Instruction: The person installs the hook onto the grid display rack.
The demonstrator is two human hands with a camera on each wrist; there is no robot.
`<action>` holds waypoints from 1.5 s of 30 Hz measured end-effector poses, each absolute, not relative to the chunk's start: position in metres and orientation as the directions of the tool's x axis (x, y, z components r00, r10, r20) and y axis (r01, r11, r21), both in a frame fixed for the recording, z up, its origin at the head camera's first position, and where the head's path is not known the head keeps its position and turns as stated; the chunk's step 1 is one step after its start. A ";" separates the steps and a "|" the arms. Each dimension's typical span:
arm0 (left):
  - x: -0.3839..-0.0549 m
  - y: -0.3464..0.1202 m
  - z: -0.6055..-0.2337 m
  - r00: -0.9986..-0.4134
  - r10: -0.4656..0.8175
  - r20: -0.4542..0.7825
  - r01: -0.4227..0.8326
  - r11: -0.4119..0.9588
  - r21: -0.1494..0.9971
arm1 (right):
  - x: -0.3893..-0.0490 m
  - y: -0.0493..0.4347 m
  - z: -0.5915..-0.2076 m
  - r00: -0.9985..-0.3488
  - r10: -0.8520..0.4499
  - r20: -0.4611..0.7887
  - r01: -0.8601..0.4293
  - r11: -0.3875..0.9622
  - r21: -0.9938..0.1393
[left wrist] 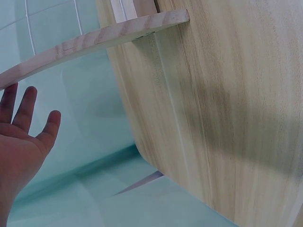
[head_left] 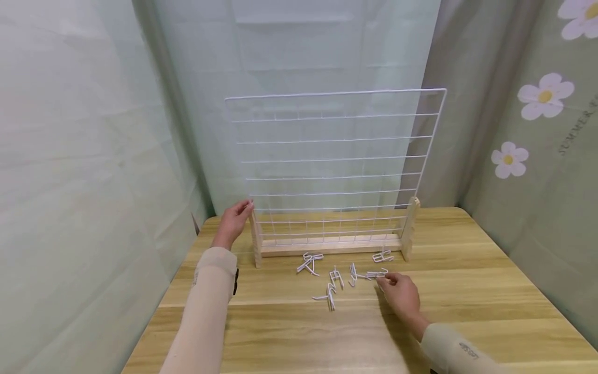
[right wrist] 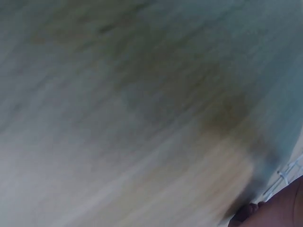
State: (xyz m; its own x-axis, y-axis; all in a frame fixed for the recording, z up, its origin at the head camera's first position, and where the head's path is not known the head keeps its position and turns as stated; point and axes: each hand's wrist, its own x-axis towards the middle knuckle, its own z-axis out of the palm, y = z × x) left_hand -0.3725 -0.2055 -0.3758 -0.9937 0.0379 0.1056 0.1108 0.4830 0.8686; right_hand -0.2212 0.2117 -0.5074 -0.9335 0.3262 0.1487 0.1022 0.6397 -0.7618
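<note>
A pale green curtain (head_left: 84, 156) hangs in broad, soft folds along the left of the room, meeting a paler far curtain (head_left: 289, 47) marked with faint creases. The table (head_left: 280, 337) has light yellow-brown wood grain and a rounded far left corner. Above its left side reaches a pale sleeve (head_left: 205, 306), with a dark band at the wrist. The left hand (head_left: 233, 223) touches the top of the left post (head_left: 256, 241); its visible fingers are spread in the left wrist view, but whether the thumb clamps the wood cannot be told. That post and the right post (head_left: 410, 228) rise from a wooden base (head_left: 331, 245) on the far part of the table, holding a white wire grid (head_left: 336, 159) upright. White wire hooks (head_left: 310, 262) lie scattered on the table just in front of the base, from near its left part to its right end. At the right of the scatter, the right hand (head_left: 402, 298) has thumb and fingertips together, pinching the end of one hook (head_left: 375, 274) low over the wood. In the right wrist view the surface is mostly blurred. Farther right, a grey-green curtain (head_left: 514, 208) carries white flowers (head_left: 545, 96) with yellow centres and dark lettering (head_left: 578, 124).
</note>
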 end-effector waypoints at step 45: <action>-0.376 -0.208 -0.373 -0.995 0.014 0.095 0.093 0.389 0.917 | -0.260 0.219 -0.449 -0.811 0.550 0.197 0.143 0.514 -0.846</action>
